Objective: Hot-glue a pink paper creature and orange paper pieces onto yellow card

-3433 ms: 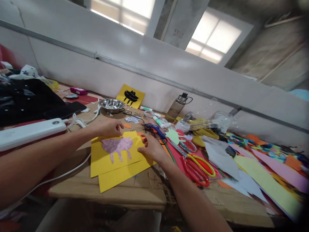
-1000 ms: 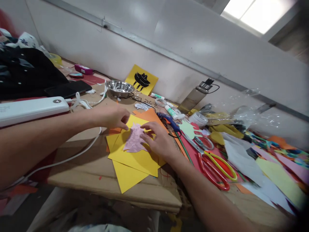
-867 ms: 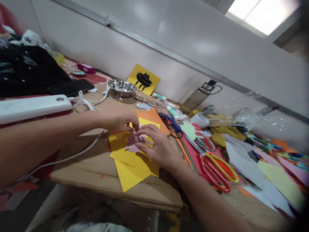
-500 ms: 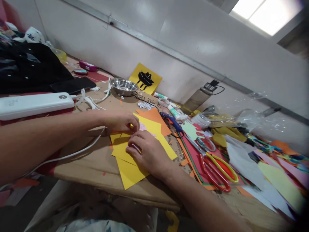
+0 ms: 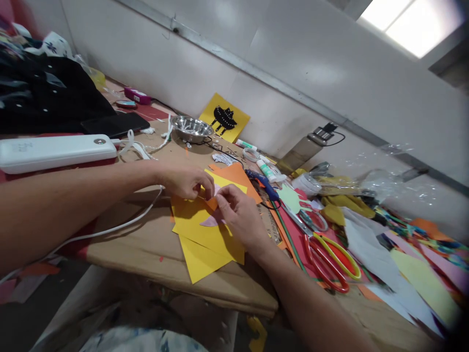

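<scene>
Yellow paper sheets (image 5: pixel 203 259) overlap on the cardboard table top (image 5: pixel 132 244), with a pink paper cut-out (image 5: pixel 211 220) on top. My left hand (image 5: pixel 192 183) is closed at a small orange piece (image 5: pixel 211 203) over the yellow paper. Just right of it, my right hand (image 5: pixel 238 210) pinches at the edge of the pink and orange paper; its fingertips hide exactly which piece they grip. Orange paper (image 5: pixel 238 178) lies behind the hands.
A blue glue gun (image 5: pixel 266 186), scissors with red and yellow handles (image 5: pixel 330 259) and loose coloured paper lie to the right. A metal bowl (image 5: pixel 191 129), bottle (image 5: pixel 306 149) and propped yellow card (image 5: pixel 238 128) stand behind. A white power strip (image 5: pixel 58 152) and cable lie left.
My right hand has lifted off the pink cut-out and turned into a pinch, uncovering more pink paper. A small orange piece now shows between the hands. The yellow sheet has turned a little.
</scene>
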{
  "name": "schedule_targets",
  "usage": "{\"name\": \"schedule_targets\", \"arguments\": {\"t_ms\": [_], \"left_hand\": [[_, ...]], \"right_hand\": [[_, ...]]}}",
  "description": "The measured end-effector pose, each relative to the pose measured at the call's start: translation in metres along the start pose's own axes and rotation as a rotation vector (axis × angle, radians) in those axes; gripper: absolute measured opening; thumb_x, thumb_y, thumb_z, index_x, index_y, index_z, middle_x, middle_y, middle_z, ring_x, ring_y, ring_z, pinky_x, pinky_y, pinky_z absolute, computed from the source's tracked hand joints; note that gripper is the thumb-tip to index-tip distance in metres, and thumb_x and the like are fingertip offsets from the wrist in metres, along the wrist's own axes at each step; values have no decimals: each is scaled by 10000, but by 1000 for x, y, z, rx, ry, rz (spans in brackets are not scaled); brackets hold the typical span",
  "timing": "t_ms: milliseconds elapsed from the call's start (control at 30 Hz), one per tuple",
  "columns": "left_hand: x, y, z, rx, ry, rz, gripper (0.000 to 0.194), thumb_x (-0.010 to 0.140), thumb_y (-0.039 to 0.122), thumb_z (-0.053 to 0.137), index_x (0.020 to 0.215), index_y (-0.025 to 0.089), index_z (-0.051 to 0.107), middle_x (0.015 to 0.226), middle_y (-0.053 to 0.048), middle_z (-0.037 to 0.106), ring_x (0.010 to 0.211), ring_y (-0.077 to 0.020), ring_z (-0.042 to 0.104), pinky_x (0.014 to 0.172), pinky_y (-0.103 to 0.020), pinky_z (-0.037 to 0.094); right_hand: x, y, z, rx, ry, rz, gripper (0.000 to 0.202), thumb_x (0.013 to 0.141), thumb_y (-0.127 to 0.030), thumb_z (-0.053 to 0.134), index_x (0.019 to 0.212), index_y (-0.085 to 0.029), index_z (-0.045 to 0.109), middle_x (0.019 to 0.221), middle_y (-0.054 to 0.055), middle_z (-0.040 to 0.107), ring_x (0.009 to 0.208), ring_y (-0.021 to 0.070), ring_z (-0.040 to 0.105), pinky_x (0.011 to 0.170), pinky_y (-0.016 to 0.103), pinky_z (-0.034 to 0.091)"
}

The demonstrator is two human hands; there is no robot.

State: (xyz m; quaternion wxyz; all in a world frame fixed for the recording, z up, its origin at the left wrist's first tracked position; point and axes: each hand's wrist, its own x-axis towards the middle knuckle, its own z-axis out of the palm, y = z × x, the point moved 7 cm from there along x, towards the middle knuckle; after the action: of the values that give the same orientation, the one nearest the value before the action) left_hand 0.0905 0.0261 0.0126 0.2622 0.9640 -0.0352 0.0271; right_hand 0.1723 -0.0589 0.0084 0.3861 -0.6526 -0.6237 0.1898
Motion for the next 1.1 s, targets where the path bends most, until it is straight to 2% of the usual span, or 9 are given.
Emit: {"name": "schedule_targets", "arguments": {"t_ms": [133, 200, 267, 367, 467, 633, 800, 967, 1100], "left_hand": [[1, 4, 0, 32, 4, -8, 71, 728, 175, 621, 769, 167, 678, 917, -48, 684, 728, -137, 568, 668, -231, 421], [3, 1, 1, 44, 53, -38, 108, 788, 264, 634, 773, 174, 691, 830, -41, 682, 712, -138, 564, 664, -232, 413], [5, -3, 3, 55, 108, -55, 122, 824, 256, 619, 782, 188, 711, 792, -36, 690, 743, -145, 585, 687, -231, 418], [5, -3, 5, 52, 173, 25, 86, 818, 228, 650, 804, 191, 726, 962, -65, 719, 897, -163, 627, 812, -244, 449], [2, -3, 5, 44, 173, 67, 125, 799, 228, 675, 903, 186, 729, 1081, -82, 702, 979, -171, 637, 874, -251, 466], [-4, -2, 0, 140, 178, 27, 147, 781, 239, 681, 907, 182, 732, 1098, -97, 690, 953, -182, 651, 852, -267, 476], [-9, 10, 2, 270, 178, 102, 145, 880, 232, 602, 919, 221, 741, 980, -69, 742, 916, -172, 654, 853, -274, 443], [-11, 11, 5, 292, 197, 105, 172, 910, 237, 567, 937, 224, 735, 934, -83, 746, 870, -165, 658, 795, -263, 444], [-11, 12, 8, 352, 175, 97, 187, 913, 227, 541, 942, 226, 726, 951, -84, 744, 859, -169, 649, 792, -276, 443]], "right_hand": [[4, 7, -5, 113, 68, 32, 159, 885, -360, 515, 821, -218, 541, 734, 0, 603, 640, 144, 583, 588, 288, 510], [6, 9, -6, 166, 74, 34, 185, 894, -391, 520, 836, -217, 539, 740, 2, 604, 654, 143, 598, 607, 293, 536], [6, 10, -9, 220, 84, 33, 220, 907, -433, 517, 869, -217, 540, 778, 13, 631, 686, 146, 617, 613, 291, 547], [8, 14, -17, 248, 147, 25, 252, 913, -467, 503, 898, -218, 538, 852, 32, 669, 729, 147, 630, 620, 284, 544], [11, 28, -23, 195, 176, 53, 246, 913, -457, 486, 882, -218, 536, 870, 36, 667, 739, 149, 627, 645, 294, 540], [16, 46, -22, 25, 127, 65, 227, 926, -392, 444, 959, -212, 578, 987, 73, 661, 881, 189, 636, 738, 342, 535], [18, 35, -16, -59, 44, -67, 267, 927, -221, 411, 1156, -207, 549, 1210, 93, 649, 1115, 202, 587, 946, 400, 480], [27, 24, -6, -149, -45, -185, 419, 933, -148, 403, 1334, -254, 462, 1249, 88, 643, 1148, 202, 575, 998, 433, 450], [37, 21, 1, -249, -125, -214, 535, 902, -87, 421, 1403, -275, 428, 1178, 76, 684, 1147, 247, 546, 975, 459, 452]]}}
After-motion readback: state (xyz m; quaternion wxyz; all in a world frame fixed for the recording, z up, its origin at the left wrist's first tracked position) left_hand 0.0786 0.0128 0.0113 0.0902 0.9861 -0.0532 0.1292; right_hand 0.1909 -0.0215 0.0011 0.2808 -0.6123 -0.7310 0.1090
